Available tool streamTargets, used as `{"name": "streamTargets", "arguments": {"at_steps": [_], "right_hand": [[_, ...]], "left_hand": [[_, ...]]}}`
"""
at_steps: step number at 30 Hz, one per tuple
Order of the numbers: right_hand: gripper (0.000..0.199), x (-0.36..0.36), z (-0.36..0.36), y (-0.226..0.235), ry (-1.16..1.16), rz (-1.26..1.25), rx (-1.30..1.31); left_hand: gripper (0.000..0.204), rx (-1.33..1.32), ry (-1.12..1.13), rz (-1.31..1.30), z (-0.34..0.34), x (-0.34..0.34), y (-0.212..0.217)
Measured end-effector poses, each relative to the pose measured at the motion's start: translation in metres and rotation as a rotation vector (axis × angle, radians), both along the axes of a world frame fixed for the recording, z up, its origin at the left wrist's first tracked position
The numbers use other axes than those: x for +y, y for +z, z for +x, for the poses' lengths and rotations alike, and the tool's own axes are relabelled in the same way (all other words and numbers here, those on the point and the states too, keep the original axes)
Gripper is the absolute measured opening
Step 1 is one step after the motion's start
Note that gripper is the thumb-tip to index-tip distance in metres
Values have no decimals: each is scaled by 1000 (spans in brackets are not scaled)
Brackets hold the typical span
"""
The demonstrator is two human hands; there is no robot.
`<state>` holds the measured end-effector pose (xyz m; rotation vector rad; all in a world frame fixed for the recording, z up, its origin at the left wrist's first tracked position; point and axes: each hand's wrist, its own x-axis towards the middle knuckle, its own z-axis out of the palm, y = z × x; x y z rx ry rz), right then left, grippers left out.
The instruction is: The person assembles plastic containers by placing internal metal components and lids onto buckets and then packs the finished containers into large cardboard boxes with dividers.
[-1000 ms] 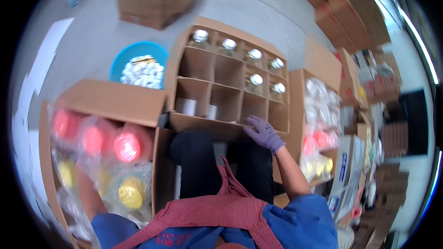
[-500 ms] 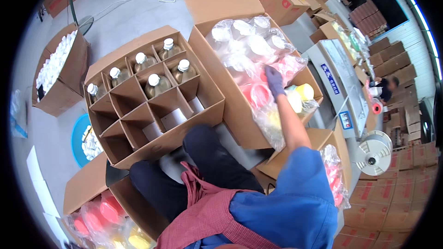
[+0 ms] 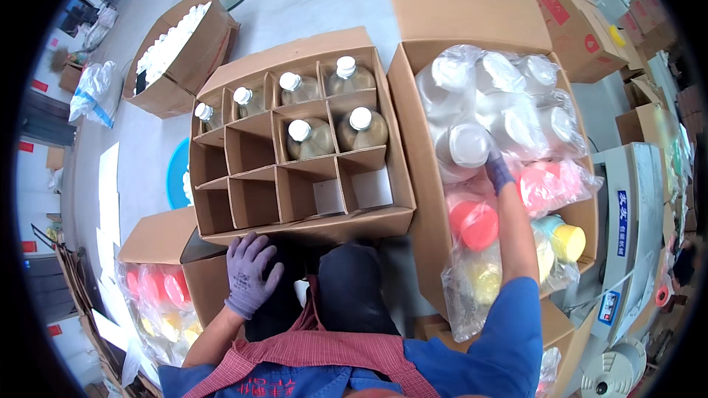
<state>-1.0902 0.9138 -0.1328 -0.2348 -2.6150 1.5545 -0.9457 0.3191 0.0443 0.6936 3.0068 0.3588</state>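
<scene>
My left hand (image 3: 252, 274), in a grey-purple glove, is open, its fingers spread against the near wall of a divided cardboard box (image 3: 306, 239). Clear bottles with white caps, such as one bottle (image 3: 308, 138), stand in the far and middle cells. On the right, my gloved right hand (image 3: 499, 167) reaches into another cardboard box (image 3: 417, 199), touching the side of a white-topped container (image 3: 466, 149). Its fingertips are hidden behind that container, so its grip is unclear. Plastic-wrapped white containers (image 3: 509, 107) fill the far part; a pink-lidded container (image 3: 474, 225) and a yellow-lidded container (image 3: 568, 242) lie nearer.
A carton of white caps (image 3: 173, 48) stands at the far left, with a blue basin (image 3: 177, 177) nearer. At the lower left is an open box of wrapped containers (image 3: 162, 280). A grey machine (image 3: 627, 228) stands right of the right-hand box.
The view has shifted, and my left hand now shows at the divided box's near wall. My right hand has moved from the pink wrapped containers farther in, to the white-topped container.
</scene>
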Motion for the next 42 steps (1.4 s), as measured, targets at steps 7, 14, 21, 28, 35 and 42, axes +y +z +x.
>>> {"name": "streamTargets", "arguments": {"at_steps": [7,14,21,28,35,42], "right_hand": [[54,9,20,-20,722,698,-825],[40,-6,53,-19,447,875,-352],[25,-105,-24,145,182,703,583],[29,-149,-102,2,344,1451,-462],[28,-158,-81,20,238,1283,-309],[22,-152,-30,193,294,1495,-162]], "left_hand": [[33,-53,123,-68,-6,-1,-13],[35,-81,48,-101,-22,3,-17],[35,-55,62,-123,-17,-9,-20],[36,-53,29,-76,-17,-5,-16],[36,3,64,10,2,-21,-17],[33,87,72,118,15,-38,-12]]}}
